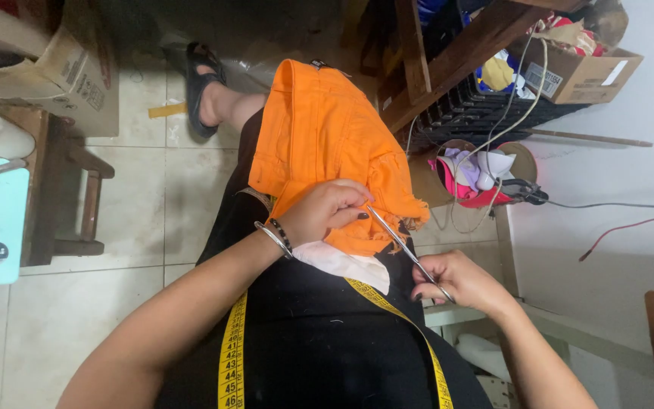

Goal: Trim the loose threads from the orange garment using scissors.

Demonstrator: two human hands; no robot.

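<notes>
The blades of the thin metal scissors (406, 246) are hard to make out where they meet the frayed hem; I cannot tell whether the tips are apart or together. Their handles are buried in the right hand (456, 279), whose grip is closed round them, fingers curled. The orange garment (327, 144) lies draped over the person's lap, waistband end away from the body, frayed hem toward it. The left hand (327, 212) pinches that hem, fingers drawn together on the cloth, just beside the scissor tips, which touch or nearly touch the fabric there. A piece of white cloth (346, 261) peeks out from under the orange, mostly hidden.

One garment, one pair of scissors, one yellow measuring tape (230, 356) hanging round the neck in two strands. On the left wrist I count two bangles (275, 236), one silver, one dark. One sandalled foot (207, 91) shows on the tiled floor (145, 212); the other is hidden. Two cardboard boxes (77, 76) are cut off at the edges.
</notes>
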